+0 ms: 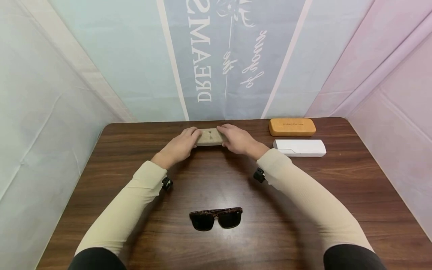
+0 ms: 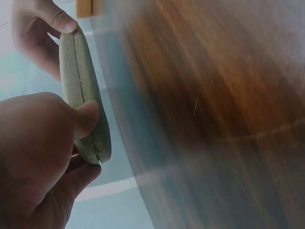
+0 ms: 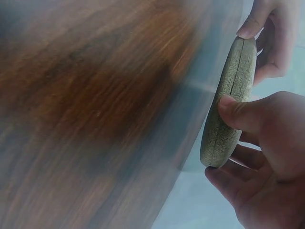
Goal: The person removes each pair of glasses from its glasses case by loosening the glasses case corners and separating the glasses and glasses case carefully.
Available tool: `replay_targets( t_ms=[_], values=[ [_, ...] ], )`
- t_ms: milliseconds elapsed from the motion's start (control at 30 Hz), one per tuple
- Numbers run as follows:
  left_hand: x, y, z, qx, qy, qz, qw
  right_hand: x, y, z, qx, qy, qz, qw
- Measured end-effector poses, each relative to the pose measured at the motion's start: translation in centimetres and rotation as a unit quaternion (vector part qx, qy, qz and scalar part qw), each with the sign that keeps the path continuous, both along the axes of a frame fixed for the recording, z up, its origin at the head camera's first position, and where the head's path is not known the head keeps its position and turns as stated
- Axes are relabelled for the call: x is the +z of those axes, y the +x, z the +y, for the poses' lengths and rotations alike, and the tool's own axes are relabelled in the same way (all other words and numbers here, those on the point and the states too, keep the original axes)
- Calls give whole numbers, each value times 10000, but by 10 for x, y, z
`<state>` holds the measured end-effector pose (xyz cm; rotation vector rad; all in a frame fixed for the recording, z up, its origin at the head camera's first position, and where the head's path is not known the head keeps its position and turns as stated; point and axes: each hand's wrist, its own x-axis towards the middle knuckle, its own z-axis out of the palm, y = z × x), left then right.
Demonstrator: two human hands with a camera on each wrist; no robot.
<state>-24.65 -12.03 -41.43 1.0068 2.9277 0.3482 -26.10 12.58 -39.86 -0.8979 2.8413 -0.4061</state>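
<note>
A beige-grey, fabric-covered glasses case is held by both hands at the far side of the table. My left hand grips its left end, and my right hand grips the right end. In the left wrist view the left thumb presses on the seam side of the case, fingers round its end. From the right wrist, the right thumb likewise lies on the case's seam; the lid looks closed. Sunglasses with tortoiseshell frames and dark lenses lie folded nearer to me, between the forearms.
To the right of the right hand an orange-tan glasses case lies near the table's back edge. A white oblong case lies just in front of it. The brown wooden table meets a printed cloth at the back.
</note>
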Motion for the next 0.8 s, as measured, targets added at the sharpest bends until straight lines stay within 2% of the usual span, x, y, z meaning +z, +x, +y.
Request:
replay_targets(
  t_ms=[133, 433, 800],
  values=[
    [2, -6, -3, -24, -34, -64, 10000, 1, -6, -4, -94, 124, -57, 9999],
    [1, -20, -9, 173, -217, -434, 9987, 1, -15, -16, -179, 332, -167, 9991],
    [-9, -34, -13, 153, -62, -413, 9990, -12, -28, -25, -304, 464, -193, 9983]
  ],
)
